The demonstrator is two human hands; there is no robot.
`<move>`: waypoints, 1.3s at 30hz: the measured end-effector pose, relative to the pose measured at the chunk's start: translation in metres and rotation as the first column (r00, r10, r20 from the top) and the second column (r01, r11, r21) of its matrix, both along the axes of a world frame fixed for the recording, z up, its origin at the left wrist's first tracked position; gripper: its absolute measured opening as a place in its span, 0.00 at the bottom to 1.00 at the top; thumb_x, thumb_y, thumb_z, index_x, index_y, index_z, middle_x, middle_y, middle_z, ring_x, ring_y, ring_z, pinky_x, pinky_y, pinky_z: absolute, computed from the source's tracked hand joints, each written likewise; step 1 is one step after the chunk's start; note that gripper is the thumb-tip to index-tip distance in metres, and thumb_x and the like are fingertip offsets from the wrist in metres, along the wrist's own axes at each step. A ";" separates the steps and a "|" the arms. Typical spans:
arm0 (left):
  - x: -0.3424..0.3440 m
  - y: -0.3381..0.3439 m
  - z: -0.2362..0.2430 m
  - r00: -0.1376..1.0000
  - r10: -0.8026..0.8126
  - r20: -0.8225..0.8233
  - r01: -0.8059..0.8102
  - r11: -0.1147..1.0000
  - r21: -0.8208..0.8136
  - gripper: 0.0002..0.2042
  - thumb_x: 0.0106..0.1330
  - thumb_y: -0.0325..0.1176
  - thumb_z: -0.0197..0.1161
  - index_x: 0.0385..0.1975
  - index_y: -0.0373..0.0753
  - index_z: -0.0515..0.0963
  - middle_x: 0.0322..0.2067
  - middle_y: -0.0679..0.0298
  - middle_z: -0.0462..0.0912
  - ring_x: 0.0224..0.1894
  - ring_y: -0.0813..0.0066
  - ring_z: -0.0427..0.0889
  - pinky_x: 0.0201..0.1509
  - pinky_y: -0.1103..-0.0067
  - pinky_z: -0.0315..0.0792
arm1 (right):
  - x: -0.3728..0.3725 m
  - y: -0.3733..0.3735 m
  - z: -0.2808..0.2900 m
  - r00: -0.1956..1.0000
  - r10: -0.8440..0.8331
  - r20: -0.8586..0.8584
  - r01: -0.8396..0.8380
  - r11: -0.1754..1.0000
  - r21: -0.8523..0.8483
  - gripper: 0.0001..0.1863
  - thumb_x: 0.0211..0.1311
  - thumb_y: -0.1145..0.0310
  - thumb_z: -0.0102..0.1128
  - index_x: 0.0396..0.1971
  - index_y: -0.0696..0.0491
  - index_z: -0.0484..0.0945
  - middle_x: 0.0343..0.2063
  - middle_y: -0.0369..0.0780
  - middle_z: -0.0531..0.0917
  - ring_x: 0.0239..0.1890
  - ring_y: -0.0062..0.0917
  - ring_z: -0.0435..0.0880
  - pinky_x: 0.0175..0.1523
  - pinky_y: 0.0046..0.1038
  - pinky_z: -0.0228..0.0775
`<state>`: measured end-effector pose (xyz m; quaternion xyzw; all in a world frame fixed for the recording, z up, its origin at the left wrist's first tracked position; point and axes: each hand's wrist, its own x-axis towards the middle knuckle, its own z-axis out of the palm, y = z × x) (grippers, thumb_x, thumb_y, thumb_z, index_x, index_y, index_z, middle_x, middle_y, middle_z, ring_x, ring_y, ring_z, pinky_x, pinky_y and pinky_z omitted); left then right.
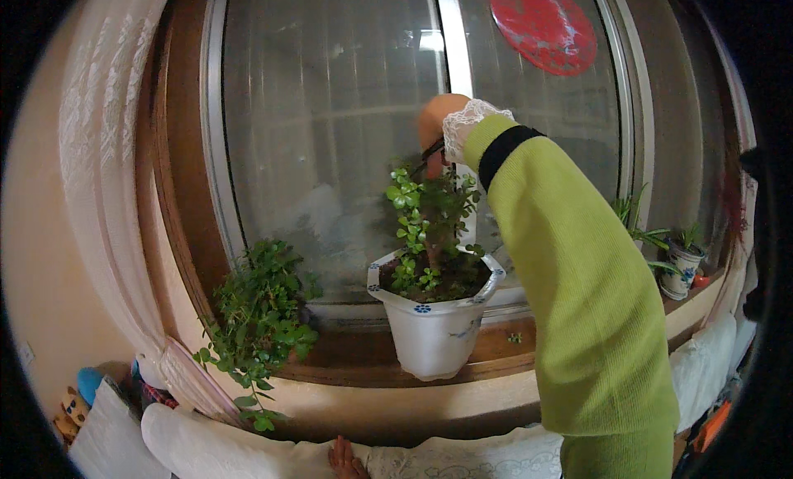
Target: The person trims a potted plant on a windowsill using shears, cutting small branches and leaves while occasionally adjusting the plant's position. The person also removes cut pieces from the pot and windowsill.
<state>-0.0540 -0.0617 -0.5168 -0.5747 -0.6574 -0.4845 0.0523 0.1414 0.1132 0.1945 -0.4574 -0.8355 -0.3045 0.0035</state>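
Window (330,132): large, frosted or misted glass in pale metal frames, set in a curved brown wooden surround. A round red paper decoration (543,25) is stuck high on the right pane.

Lace curtain (107,190): white, soft, patterned, drawn to the left.

Windowsill (504,347): brown wood, smooth, carrying all the pots.

My right arm: yellow-green knit sleeve with a black band and a white lace cuff, raised over the middle pot. My right hand (435,124) is above the plant's top, fingers closed on a dark thin tool, possibly small scissors; it is too small to tell for sure.

White pot (434,334): many-sided, glazed, with small blue flower marks on the rim, standing mid-sill. I judge it heavy with soil, slippery and breakable; best taken under the rim with both hands.

Plant (425,231) in that pot: upright, small round green leaves on thin stems. Stems look soft and easily snapped; hold them lightly near the tips.

Leafy bush (260,314): at the sill's left end, trailing down.

Small patterned pot (681,268): far right, with long narrow leaves.

My left hand (347,461): low at the bottom edge, resting on a white cushion; whether it is open or closed I cannot tell.
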 end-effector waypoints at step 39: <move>-0.003 -0.016 0.009 0.984 0.041 0.174 -0.040 0.999 -0.012 0.23 0.72 0.33 0.44 0.65 0.31 0.65 0.68 0.52 0.63 0.69 0.49 0.63 0.74 0.55 0.51 | 0.077 -0.013 0.063 0.961 -0.106 -0.256 0.090 0.993 -0.073 0.22 0.61 0.49 0.63 0.41 0.54 0.81 0.28 0.36 0.83 0.23 0.21 0.76 0.30 0.28 0.69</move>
